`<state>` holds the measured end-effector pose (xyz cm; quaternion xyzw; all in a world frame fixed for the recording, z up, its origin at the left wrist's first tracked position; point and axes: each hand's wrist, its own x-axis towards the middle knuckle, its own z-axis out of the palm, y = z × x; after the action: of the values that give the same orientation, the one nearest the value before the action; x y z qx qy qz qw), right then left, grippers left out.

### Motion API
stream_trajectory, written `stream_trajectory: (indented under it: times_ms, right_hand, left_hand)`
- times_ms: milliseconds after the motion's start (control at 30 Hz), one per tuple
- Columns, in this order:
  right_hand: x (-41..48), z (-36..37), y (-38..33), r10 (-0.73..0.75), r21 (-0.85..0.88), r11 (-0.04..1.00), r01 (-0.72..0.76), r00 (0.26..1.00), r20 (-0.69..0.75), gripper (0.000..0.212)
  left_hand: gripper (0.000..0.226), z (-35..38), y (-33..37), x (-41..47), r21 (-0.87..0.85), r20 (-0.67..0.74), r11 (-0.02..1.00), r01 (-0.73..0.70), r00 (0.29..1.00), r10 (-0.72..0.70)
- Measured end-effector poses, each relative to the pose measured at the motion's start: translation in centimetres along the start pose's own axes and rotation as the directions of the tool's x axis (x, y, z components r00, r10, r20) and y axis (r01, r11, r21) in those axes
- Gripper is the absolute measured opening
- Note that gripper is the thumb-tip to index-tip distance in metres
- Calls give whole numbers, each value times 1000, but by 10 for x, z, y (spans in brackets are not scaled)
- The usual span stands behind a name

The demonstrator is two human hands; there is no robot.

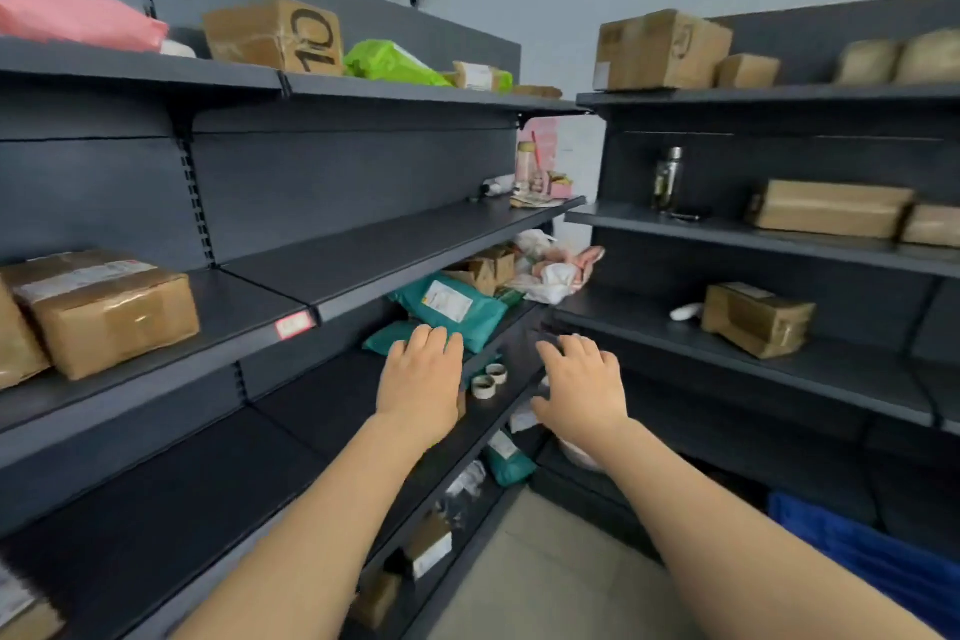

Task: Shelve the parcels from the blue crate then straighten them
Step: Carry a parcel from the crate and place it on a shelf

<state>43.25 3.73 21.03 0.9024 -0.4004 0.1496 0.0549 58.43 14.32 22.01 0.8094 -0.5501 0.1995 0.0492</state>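
While both hands reach out empty with fingers spread wide, shelving looks at least partly done: two teal mailer bags (452, 309) already lie on the dark shelf (311, 411), stacked askew. The left hand (423, 379) has its fingertips at the lower bag's edge, though whether they touch it I cannot tell. The right hand (582, 387) hovers just beside the shelf's front corner. At lower right, on the floor, the blue crate (872, 551) shows only in part and its contents are hidden, so what remains to shelve is unclear. I judge straightening not yet done

Both hands reach toward dark shelves: the left hand (422, 379) near a teal parcel (453, 309), the right hand (583, 386) empty (fingers spread); blue crate (862, 551) at lower right.
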Motion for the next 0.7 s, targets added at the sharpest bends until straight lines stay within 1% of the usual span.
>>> stream_trajectory:
  times_ms: [200, 300, 367, 533, 700]
  right_hand:
    - [-96, -17, 121, 201, -81, 977, -197, 979, 41, 63]
    - [-155, -27, 186, 299, -121, 950, -289, 951, 73, 64]
    - [-186, -30, 218, 333, -133, 938, -319, 939, 91, 63]
    - [-284, -43, 317, 478, -214, 869, -447, 870, 124, 61]
    - [-364, -51, 405, 622, -250, 779, -576, 761, 186, 61]
  left_hand:
    - [63, 1, 138, -10, -84, 23, 980, -179, 983, 182]
    - [63, -1, 220, -28, -138, 44, 958, -252, 964, 260]
    - [65, -2, 261, -39, -171, 73, 946, -275, 954, 291]
    - [67, -6, 393, -71, -270, 76, 885, -379, 908, 412]
    - [66, -6, 508, -88, -343, 106, 818, -462, 846, 522]
